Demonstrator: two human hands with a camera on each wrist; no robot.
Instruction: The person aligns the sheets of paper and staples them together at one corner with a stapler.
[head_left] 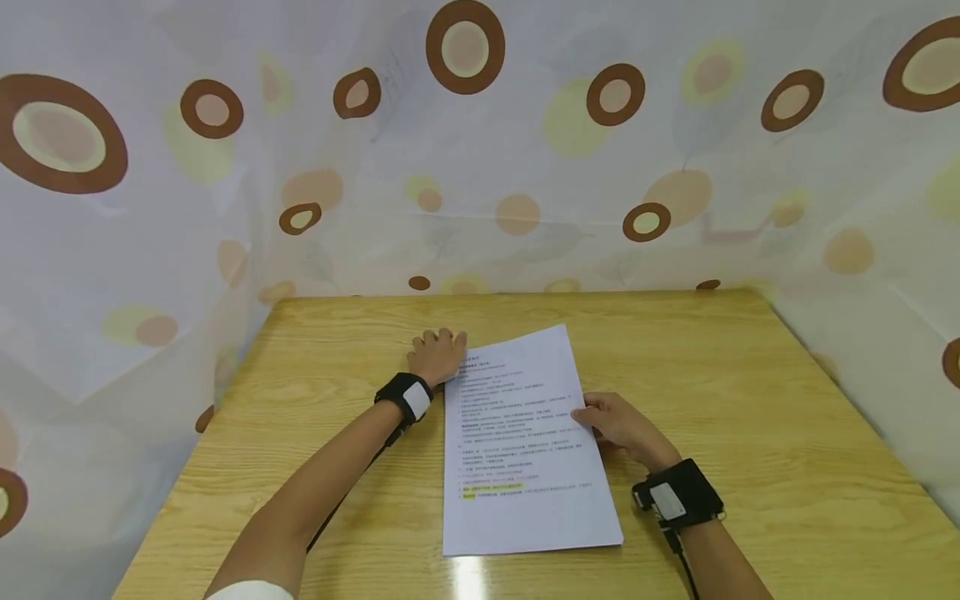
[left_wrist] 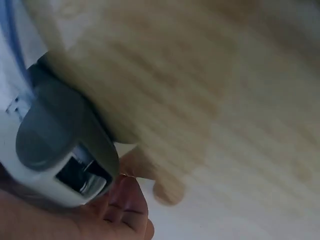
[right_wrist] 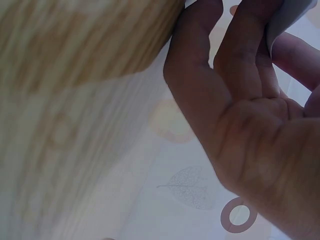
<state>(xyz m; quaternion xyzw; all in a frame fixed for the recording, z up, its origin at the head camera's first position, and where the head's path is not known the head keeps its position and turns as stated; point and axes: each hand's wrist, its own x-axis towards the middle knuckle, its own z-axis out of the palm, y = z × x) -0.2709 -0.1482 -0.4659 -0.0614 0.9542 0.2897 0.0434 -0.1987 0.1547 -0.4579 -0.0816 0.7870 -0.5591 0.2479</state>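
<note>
A stack of white printed paper (head_left: 525, 525) lies in front of me, its lower lines marked with yellow highlight. My left hand (head_left: 437, 358) is at the stack's upper left corner, fingers bent. In the left wrist view a grey-and-white stapler (left_wrist: 55, 125) with a metal part in its front opening sits against that hand, which curls around it; from the head view the hand covers it. My right hand (head_left: 621, 427) pinches the stack's right edge, thumb on top and fingers beneath. The right wrist view shows a bit of the paper (right_wrist: 292, 20) between thumb and fingers.
The stack lies on a light wooden table (head_left: 337, 517). A pale curtain (head_left: 517, 158) with brown rings and leaf prints stands behind the table and along both sides. Black straps with cables sit on both wrists.
</note>
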